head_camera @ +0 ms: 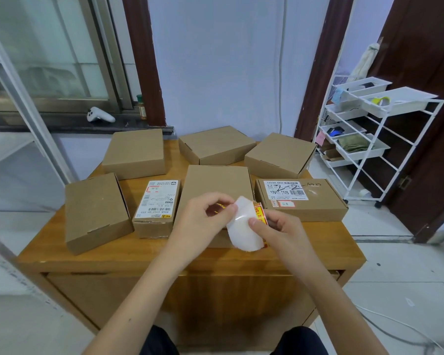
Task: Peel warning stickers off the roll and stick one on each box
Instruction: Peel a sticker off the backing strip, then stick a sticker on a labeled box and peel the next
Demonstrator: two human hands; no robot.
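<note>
Several brown cardboard boxes lie on a wooden table (164,254). Three stand at the back and several in front; a plain middle box (215,180) lies under my hands. A small box (157,206) and a right box (300,198) carry white shipping labels. My right hand (280,229) grips the sticker roll (259,216), red and yellow, with its white backing strip (244,231) hanging in front. My left hand (205,213) pinches the top edge of a sticker at the strip. No warning sticker shows on any box.
A white wire rack (369,139) with trays stands at the right beside a dark door. A window sill at the left holds a white controller (100,115) and a small bottle (142,108). A white cable lies on the floor at lower right.
</note>
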